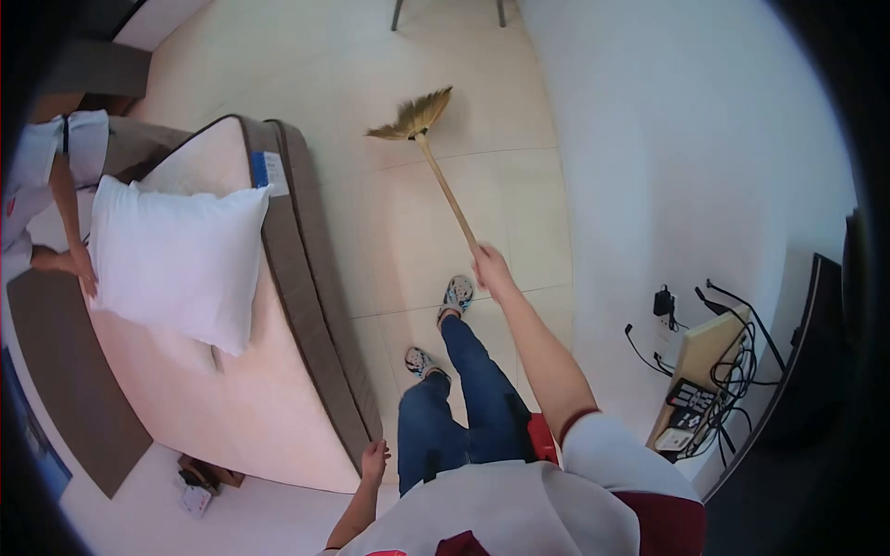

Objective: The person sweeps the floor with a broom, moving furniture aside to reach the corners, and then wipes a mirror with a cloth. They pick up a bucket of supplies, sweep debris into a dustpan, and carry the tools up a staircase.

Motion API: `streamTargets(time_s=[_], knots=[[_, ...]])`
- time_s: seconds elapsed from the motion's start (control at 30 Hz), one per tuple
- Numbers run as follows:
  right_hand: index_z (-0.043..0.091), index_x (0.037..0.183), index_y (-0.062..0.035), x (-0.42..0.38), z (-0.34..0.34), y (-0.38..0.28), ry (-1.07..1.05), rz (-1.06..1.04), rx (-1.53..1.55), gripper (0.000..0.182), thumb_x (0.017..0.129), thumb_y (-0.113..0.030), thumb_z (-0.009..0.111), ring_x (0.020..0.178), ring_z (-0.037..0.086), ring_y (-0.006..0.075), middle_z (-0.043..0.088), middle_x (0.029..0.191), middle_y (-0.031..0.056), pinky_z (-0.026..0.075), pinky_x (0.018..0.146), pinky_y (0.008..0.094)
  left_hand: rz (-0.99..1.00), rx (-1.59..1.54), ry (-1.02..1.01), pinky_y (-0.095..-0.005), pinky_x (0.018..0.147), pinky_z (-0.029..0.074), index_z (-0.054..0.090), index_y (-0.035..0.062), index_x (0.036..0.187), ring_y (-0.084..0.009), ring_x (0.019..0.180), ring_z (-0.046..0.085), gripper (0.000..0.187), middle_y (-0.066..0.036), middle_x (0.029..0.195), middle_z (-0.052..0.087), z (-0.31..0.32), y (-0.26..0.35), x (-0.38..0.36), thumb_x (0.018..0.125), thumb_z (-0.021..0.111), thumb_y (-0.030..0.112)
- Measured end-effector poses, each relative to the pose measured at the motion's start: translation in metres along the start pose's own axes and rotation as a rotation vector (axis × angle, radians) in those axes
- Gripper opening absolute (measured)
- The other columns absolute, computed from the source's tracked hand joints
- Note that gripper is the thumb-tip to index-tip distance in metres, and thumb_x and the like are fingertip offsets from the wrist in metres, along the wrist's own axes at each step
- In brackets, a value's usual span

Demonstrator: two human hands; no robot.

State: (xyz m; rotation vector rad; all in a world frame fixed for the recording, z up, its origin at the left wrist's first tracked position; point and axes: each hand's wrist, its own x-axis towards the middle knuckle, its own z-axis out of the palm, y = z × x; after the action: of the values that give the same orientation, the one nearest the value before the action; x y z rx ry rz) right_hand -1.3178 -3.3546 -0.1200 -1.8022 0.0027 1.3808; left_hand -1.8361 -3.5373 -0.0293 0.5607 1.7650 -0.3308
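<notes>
Beside the bed (232, 408), which fills the left half of my view, I see a pale tiled floor (389, 232) running up the middle and a white wall (667, 139) beyond it, on the side away from the bed. The bed is a bare mattress on a brown base, its long brown edge slanting down toward me. On the mattress, near its head end, a white pillow (176, 264) is being held by another person (46, 185) who stands at the far side of the bed; that person's hand touches the pillow's edge.

Off the foot corner of the bed I look down at my own blue-jeaned legs and patterned shoes on the tiles. My right hand (489, 267) is stretched out away from the bed and closed around the upper end of a broom (436, 157), whose thin handle slants up across the floor to straw bristles fanned out on the tiles. My left hand (374, 461) hangs loosely open, fingers just beside the bed's corner and gripping nothing; I cannot tell whether they touch it.

Far from the bed, against the wall, black cables and a charger (663, 301) sit beside a wooden counter (700, 357).
</notes>
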Motion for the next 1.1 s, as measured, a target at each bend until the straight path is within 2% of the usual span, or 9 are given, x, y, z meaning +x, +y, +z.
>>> streamTargets(time_s=[0.3,0.47,0.53,0.63,0.7,0.77,0.83,0.9,1.1], knots=[[0.059,0.089,-0.0047,-0.363,-0.205,0.224,0.334,0.56,-0.274,0.029,0.094,-0.033,0.056,0.041,0.042,0.0094,0.048,0.057,0.0001,0.034,0.036,0.0262,0.061,-0.005,-0.172,-0.0369,0.085,0.05,0.058,-0.0046,0.12,-0.0284,0.096,0.063,0.044,-0.016,0.109,0.065,-0.031,-0.027,0.078,0.096,0.047,0.031],[0.062,0.08,0.0006,-0.308,-0.199,0.272,0.361,0.789,-0.13,0.018,0.086,-0.014,0.056,0.044,0.051,0.0178,0.053,0.056,0.0087,0.037,0.037,0.0339,-0.054,-0.151,-0.187,-0.0374,0.085,0.05,0.058,-0.0068,0.118,-0.0284,0.098,0.063,0.044,-0.016,0.109,0.065,-0.034,0.076,0.09,0.097,0.045,0.03],[0.061,0.072,0.0019,-0.217,-0.225,0.377,0.149,0.531,-0.694,0.015,0.082,-0.005,0.053,0.045,0.052,0.0224,0.054,0.056,0.0117,0.037,0.037,0.0386,0.017,-0.107,-0.205,-0.0356,0.082,0.05,0.059,-0.0061,0.117,-0.0259,0.095,0.063,0.043,-0.014,0.107,0.066,-0.027,0.133,0.1,0.098,0.045,0.03],[0.057,0.066,0.0006,-0.075,-0.211,0.238,0.467,0.876,-0.174,0.014,0.078,-0.006,0.055,0.042,0.05,0.0259,0.052,0.055,0.0146,0.036,0.037,0.0393,0.276,0.143,-0.253,-0.0298,0.071,0.05,0.061,-0.0023,0.114,-0.0183,0.086,0.062,0.04,-0.01,0.099,0.066,-0.037,0.222,0.113,0.098,0.048,0.031],[0.057,0.067,-0.0036,-0.006,-0.197,0.147,0.631,0.637,-0.111,0.028,0.088,-0.022,0.052,0.039,0.046,0.0205,0.051,0.054,0.0104,0.033,0.035,0.0358,0.243,0.117,-0.232,-0.027,0.064,0.046,0.062,-0.0018,0.108,-0.0137,0.076,0.058,0.037,-0.007,0.091,0.065,-0.062,0.269,0.12,0.097,0.051,0.032],[0.059,0.099,-0.0033,0.057,-0.178,0.038,0.683,0.466,0.095,0.024,0.089,-0.022,0.048,0.042,0.046,0.0228,0.053,0.06,0.0119,0.035,0.036,0.0346,0.197,0.105,-0.198,-0.0255,0.058,0.043,0.062,-0.0009,0.101,-0.0108,0.068,0.054,0.035,-0.004,0.084,0.062,-0.071,0.302,0.112,0.096,0.053,0.032],[0.058,0.114,-0.0005,0.121,-0.154,-0.039,0.683,0.572,-0.059,0.038,0.085,-0.024,0.051,0.053,0.054,0.0251,0.059,0.071,0.0138,0.042,0.041,0.0372,0.166,0.132,-0.16,-0.0255,0.055,0.04,0.062,0.0003,0.094,-0.0096,0.063,0.049,0.033,-0.001,0.078,0.059,-0.067,0.364,0.079,0.095,0.054,0.032],[0.061,0.099,0.0118,0.155,-0.109,-0.129,0.592,0.484,-0.372,0.04,0.084,-0.024,0.05,0.071,0.065,0.0318,0.065,0.088,0.0225,0.051,0.057,0.0421,0.115,0.202,-0.171,-0.0258,0.055,0.041,0.063,0.0011,0.093,-0.0104,0.063,0.05,0.032,-0.002,0.078,0.059,-0.08,0.38,0.086,0.095,0.054,0.032],[0.066,0.103,0.0024,0.232,0.037,-0.291,0.319,0.197,-0.876,0.032,0.085,-0.02,0.052,0.098,0.064,0.0391,0.065,0.105,0.0261,0.05,0.085,0.0462,0.149,0.256,-0.15,-0.0283,0.068,0.047,0.066,0.0002,0.1,-0.014,0.077,0.058,0.032,-0.008,0.087,0.065,-0.072,0.451,0.089,0.094,0.054,0.029]])
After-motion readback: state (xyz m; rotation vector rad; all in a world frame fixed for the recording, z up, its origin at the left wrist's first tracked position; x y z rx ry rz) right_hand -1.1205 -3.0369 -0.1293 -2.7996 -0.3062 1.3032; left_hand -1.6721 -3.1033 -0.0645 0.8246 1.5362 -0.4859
